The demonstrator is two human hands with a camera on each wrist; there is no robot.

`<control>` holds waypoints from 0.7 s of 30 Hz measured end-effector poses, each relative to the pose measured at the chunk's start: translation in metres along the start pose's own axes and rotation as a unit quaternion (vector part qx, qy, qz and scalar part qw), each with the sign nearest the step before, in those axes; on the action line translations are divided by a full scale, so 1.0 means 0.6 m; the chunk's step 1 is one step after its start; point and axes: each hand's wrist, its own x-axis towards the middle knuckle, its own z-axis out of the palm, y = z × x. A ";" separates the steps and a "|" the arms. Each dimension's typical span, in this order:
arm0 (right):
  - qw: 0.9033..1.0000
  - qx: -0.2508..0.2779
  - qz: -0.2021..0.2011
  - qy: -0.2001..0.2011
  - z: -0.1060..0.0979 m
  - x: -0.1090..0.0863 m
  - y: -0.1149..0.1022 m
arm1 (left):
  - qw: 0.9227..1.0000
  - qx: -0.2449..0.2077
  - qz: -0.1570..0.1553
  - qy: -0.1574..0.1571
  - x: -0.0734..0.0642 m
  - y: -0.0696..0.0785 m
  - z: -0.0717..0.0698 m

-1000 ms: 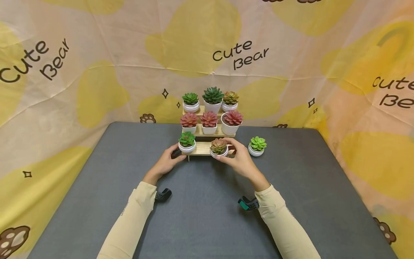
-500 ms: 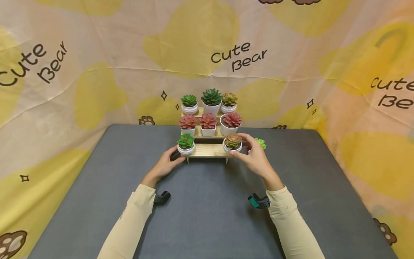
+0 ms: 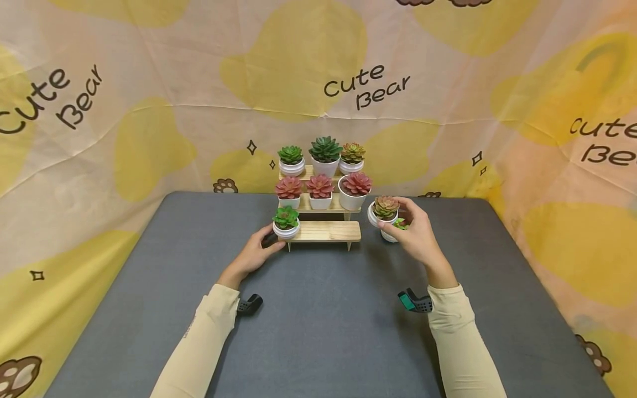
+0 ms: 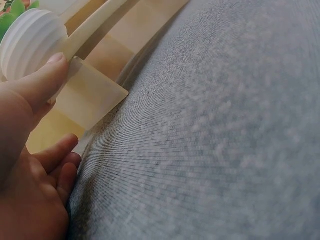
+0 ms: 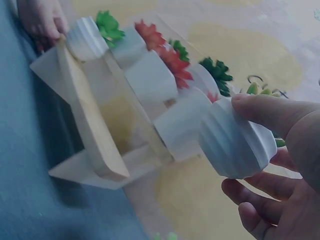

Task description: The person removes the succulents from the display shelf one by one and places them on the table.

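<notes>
Between thumb and fingers, my right hand [image 3: 416, 233] holds a small white ribbed pot with a reddish-green artificial succulent [image 3: 385, 208] above the table, right of a wooden tiered plant stand [image 3: 330, 232]. In the right wrist view, the thumb lies on the rim of the held pot [image 5: 235, 140] with fingers beneath. My left hand [image 3: 252, 254] grips the left end of the stand's front step, its thumb against the board beside a potted green succulent [image 3: 286, 221]. In the left wrist view, that pot [image 4: 35, 42] sits at the thumb; some grip contact is hidden.
A bright green potted succulent [image 3: 390, 236] stands on the grey table [image 3: 318, 320], partly hidden by my right hand and its pot. Red succulents [image 3: 320, 190] line the middle step; green and yellowish ones [image 3: 325, 155] the top. A printed cloth [image 3: 224, 66] hangs behind.
My right hand has lifted the reddish-green succulent off the front step and carried it right, past the stand's end. The left hand stays at the stand's left end.
</notes>
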 end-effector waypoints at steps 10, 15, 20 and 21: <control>1.000 0.000 0.013 0.021 -0.034 0.000 0.017 | 1.000 0.004 0.000 0.001 0.002 -0.003 0.002; 0.999 0.006 0.027 0.041 -0.047 0.001 0.026 | 1.000 0.008 -0.002 0.005 0.014 -0.041 0.006; 0.996 0.002 0.046 0.071 -0.055 0.003 0.041 | 1.000 0.004 -0.011 -0.001 0.008 -0.023 0.002; 0.996 -0.003 0.048 0.077 -0.056 0.004 0.044 | 1.000 0.002 -0.015 -0.004 0.005 -0.014 0.001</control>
